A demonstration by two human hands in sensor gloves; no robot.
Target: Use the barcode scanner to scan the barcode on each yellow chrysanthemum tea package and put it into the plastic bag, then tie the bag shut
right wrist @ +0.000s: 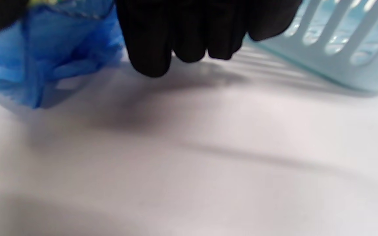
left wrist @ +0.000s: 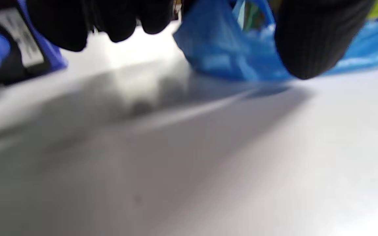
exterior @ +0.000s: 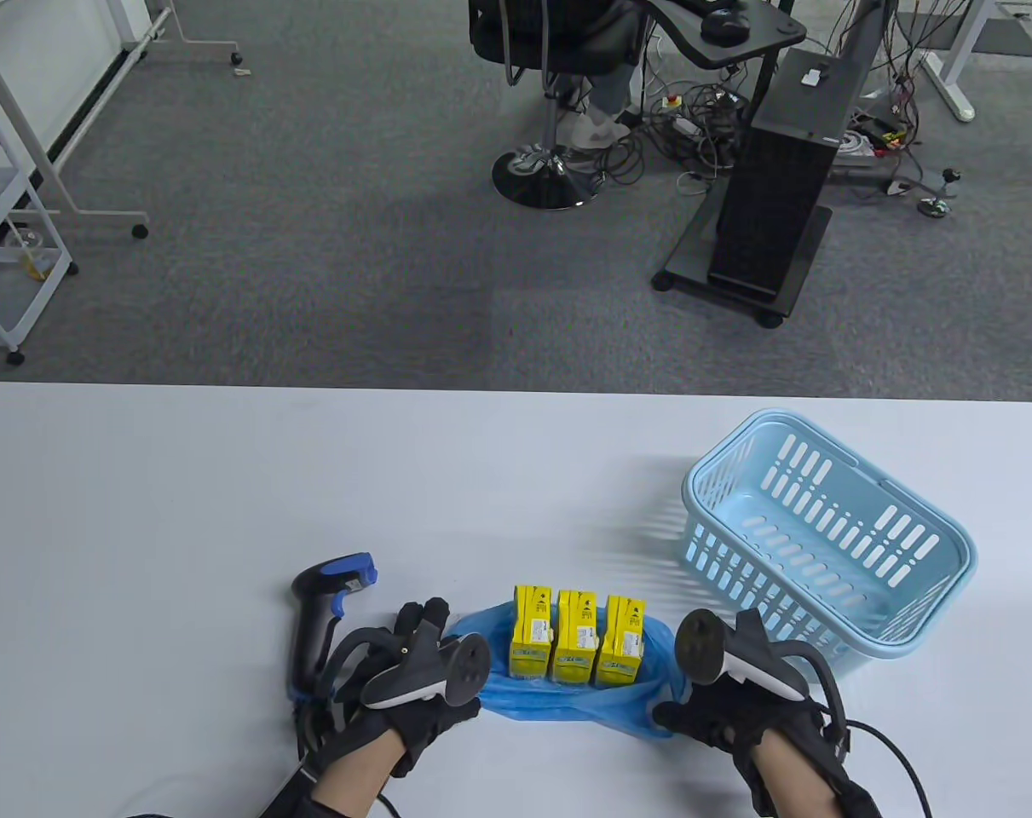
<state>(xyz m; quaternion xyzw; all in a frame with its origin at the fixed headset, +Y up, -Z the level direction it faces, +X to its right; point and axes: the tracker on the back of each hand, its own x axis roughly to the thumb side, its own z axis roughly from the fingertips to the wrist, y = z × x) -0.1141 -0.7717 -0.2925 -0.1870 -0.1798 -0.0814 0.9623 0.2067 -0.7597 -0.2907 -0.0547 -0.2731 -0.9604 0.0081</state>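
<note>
Three yellow tea packages (exterior: pixel 575 639) stand side by side in the open blue plastic bag (exterior: pixel 567 707) near the table's front edge. My left hand (exterior: pixel 426 630) rests at the bag's left edge, fingers fairly straight and beside the plastic. In the left wrist view the thumb (left wrist: pixel 313 42) stands in front of the bag (left wrist: pixel 215 49), and the fingers (left wrist: pixel 116 19) hang clear of it. At the bag's right edge lies my right hand (exterior: pixel 707 707); its fingers (right wrist: pixel 176 36) hang just off the bag (right wrist: pixel 44 55). The black and blue barcode scanner (exterior: pixel 324 601) lies left of my left hand.
A light blue slotted basket (exterior: pixel 873 479) sits at the right, close behind my right hand and also in the right wrist view (right wrist: pixel 356 65). The white table (exterior: pixel 226 511) stretches left and back. Beyond its far edge are carpet, a chair and a computer cart.
</note>
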